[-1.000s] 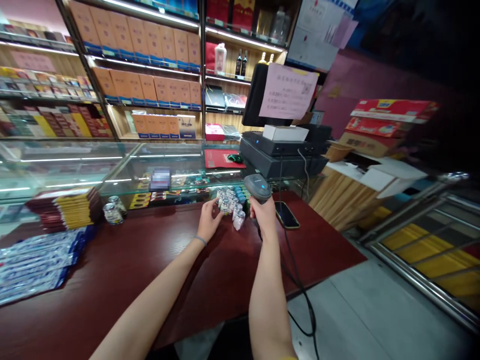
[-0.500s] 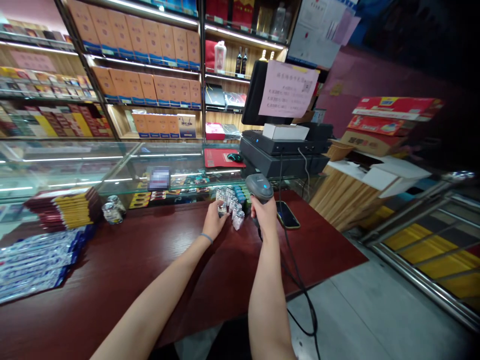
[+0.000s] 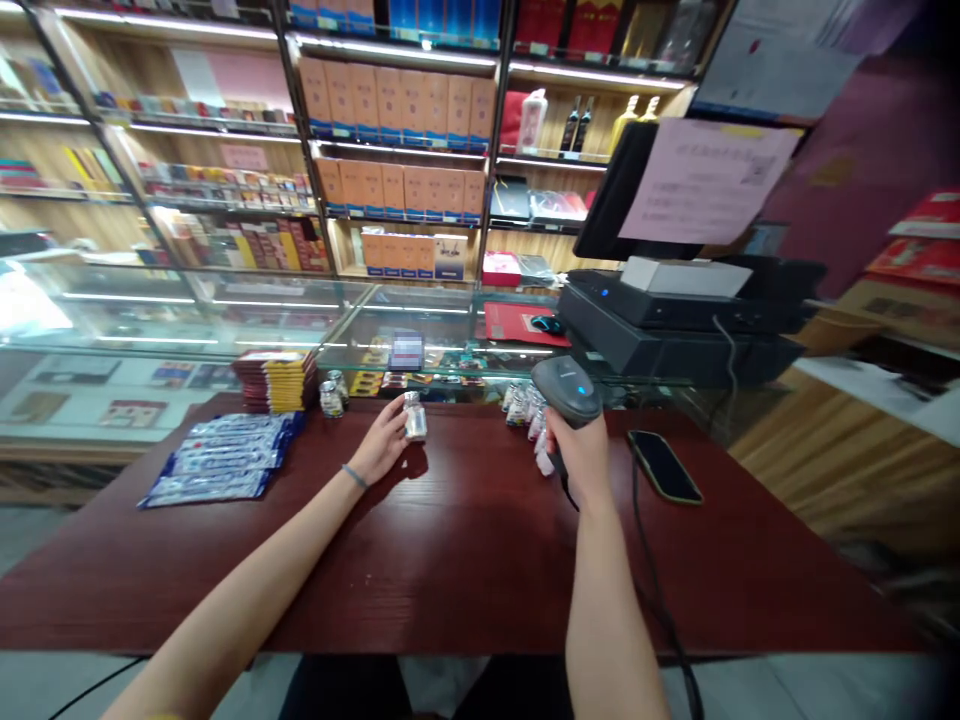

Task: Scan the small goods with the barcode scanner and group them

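A small clear bottle with a silvery lid [image 3: 415, 418] is held upright in my left hand [image 3: 382, 440], just above the dark red tabletop [image 3: 450, 560]. My right hand [image 3: 581, 450] is wrapped round the handle of a grey barcode scanner [image 3: 566, 388], which shows a blue light. Partly behind the scanner stands a group of similar small bottles [image 3: 517, 405]. To the left of my left hand, a couple more such bottles [image 3: 331, 397] stand beside stacked red and yellow packets [image 3: 285, 382].
Blue-and-white packets [image 3: 225, 455] lie at the left of the table. A phone [image 3: 664, 466] lies right of the scanner, near its cable [image 3: 652, 580]. Behind are a glass counter [image 3: 442, 310], a mouse [image 3: 547, 324], a monitor [image 3: 611, 200] and a black till unit [image 3: 660, 325].
My left hand has taken a bottle from the group and carried it left, towards the couple of bottles. The scanner stays in my right hand. The view has turned left.
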The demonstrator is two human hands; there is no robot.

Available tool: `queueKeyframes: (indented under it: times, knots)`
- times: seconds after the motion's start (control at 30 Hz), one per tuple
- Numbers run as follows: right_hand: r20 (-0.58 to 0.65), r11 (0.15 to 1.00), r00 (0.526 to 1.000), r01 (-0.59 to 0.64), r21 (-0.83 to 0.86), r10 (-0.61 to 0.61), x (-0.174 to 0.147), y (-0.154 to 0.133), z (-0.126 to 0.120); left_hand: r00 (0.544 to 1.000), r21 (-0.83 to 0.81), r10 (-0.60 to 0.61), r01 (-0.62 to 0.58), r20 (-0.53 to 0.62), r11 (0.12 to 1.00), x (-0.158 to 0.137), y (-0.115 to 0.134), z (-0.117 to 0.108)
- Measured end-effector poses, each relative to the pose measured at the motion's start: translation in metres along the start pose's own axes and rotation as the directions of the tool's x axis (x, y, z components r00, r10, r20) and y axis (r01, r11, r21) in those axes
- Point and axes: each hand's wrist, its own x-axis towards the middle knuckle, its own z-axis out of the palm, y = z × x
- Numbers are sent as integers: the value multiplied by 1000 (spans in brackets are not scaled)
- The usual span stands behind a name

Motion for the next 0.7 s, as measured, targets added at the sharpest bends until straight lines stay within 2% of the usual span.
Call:
queueKeyframes:
  times: [0.13,0.27,0.4,0.57,0.7]
  knots:
    - [118,998,993,34,-58,-27,-14,1,36,1000,-38,-24,23,-16,999,-7,19,-40]
    - [283,964,956,147,-221,-81,-32,8,66,999,-91,-4,0,-43,996,-4,24,-56]
    - [490,832,864,353,-427,-115,-51,16,86,995,-142,7,-21,-102,990,1,24,-62]
    - [687,641,708,605,-472,-162,-70,24,104,991,-215,-8,-22,-134,976,3,25,-66]
    - [730,587,663,661,-468,-165,-74,24,107,991,-207,4,-32,-133,978,4,25,-67]
